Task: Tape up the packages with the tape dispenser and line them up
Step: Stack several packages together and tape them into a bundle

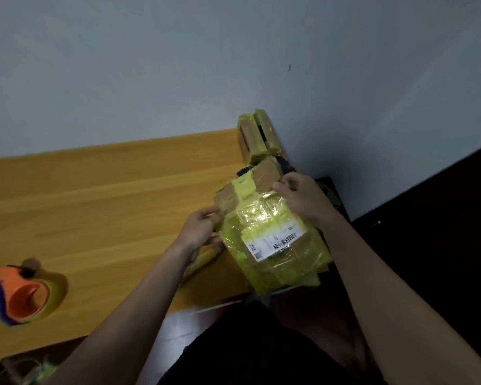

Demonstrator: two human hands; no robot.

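Both hands' fingers grip taped package (pixel 272 240) at wooden table (pixel 109 195) edge; grey wall (pixel 178 65) behind.

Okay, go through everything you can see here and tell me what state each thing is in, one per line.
Labelled package: wrapped in yellow tape, held by both hands.
Left hand: grips its left edge.
Right hand: grips its far end.
Far package: taped, against the wall.
Tape dispenser: lying unheld on the table.

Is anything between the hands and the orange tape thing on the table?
Nothing on the table blocks it, but both hands are busy. The left hand and right hand grip the yellow-taped package. The tape dispenser lies far left across bare table.
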